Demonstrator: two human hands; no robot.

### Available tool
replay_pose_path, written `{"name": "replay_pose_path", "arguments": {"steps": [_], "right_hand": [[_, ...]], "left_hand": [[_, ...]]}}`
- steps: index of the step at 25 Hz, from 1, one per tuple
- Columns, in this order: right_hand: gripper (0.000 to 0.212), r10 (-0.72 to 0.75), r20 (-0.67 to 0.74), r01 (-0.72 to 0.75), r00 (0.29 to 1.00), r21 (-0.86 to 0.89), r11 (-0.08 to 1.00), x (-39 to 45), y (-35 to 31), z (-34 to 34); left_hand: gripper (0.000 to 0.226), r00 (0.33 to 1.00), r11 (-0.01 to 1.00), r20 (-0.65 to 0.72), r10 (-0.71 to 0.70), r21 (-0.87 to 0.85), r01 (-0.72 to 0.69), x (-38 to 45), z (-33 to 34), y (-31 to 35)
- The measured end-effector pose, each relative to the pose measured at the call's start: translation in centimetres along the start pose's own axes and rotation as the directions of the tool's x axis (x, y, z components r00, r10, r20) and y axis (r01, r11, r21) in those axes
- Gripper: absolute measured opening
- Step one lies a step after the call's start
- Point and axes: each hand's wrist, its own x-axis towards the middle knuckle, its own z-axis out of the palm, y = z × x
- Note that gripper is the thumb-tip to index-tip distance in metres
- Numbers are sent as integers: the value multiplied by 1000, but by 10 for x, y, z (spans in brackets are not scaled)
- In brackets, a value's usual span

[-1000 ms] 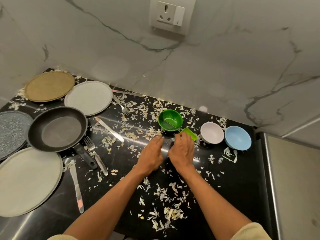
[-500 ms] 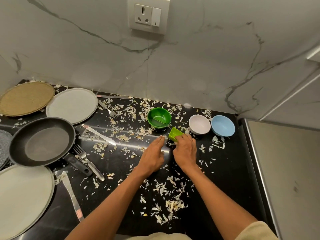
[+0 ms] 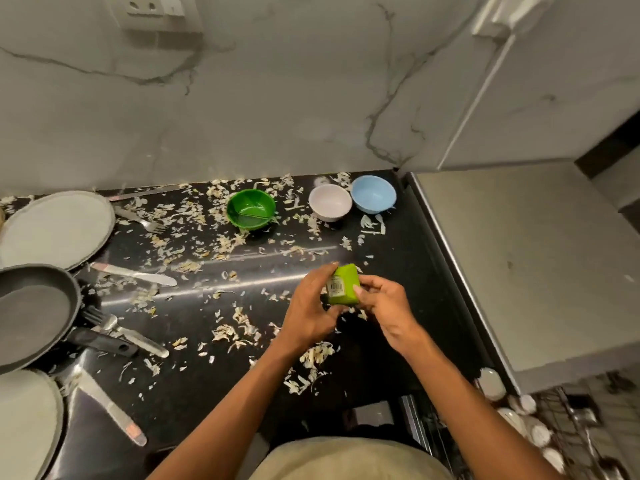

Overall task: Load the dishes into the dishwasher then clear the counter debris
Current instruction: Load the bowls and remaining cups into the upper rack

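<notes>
Head view: small green container (image 3: 343,285) held above the desk (image 3: 194,372), pinched between left hand (image 3: 309,312) and right hand (image 3: 385,305), labelled underside facing up. Dishwasher rack (image 3: 568,424) lies lower right, so right hand is nearer.

Counter (image 3: 398,271): glossy black, littered w/ pale cream-yellow scraps (image 3: 239,329). Wall (image 3: 277,98): off-white marble w/ thin dark grey veins. 3 round bowls at the back: dark green bowl (image 3: 251,209), white bowl (image 3: 330,202), light blue bowl (image 3: 373,194). Small container (image 3: 343,285) held betw. left hand (image 3: 311,306) and right hand (image 3: 384,306): lime green, w/ white barcode sticker, black stripes. Pan (image 3: 34,313): dark grey inside, black handle. Plate (image 3: 55,228) behind it: pale grey. Knife (image 3: 133,273): silver blade, pinkish band on handle. Fork (image 3: 140,220): silver. Surface at right (image 3: 536,265): plain beige-grey. Shirt (image 3: 346,459): khaki-beige.
</notes>
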Motion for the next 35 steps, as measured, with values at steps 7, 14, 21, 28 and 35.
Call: {"name": "replay_pose_path", "arguments": {"steps": [7, 14, 21, 28, 35], "right_hand": [[37, -80, -207, 80, 975, -7, 997, -58, 30, -116], [76, -232, -338, 107, 912, -350, 931, -143, 76, -253], [73, -209, -495, -40, 843, -446, 894, -213, 109, -379], [70, -153, -590, -169, 793, -454, 875, -234, 143, -450], [68, -83, -638, -318, 766, -487, 814, -209, 143, -494]], "left_hand": [[78, 961, 987, 248, 124, 68, -145, -10, 82, 66], [66, 851, 971, 500, 161, 74, -228, -46, 208, 159], [61, 681, 925, 685, 260, 26, -379, -90, 344, 242], [51, 485, 893, 845, 226, 19, -450, -101, 425, 276], [57, 363, 886, 901, 235, -46, -461, -74, 493, 267]]}}
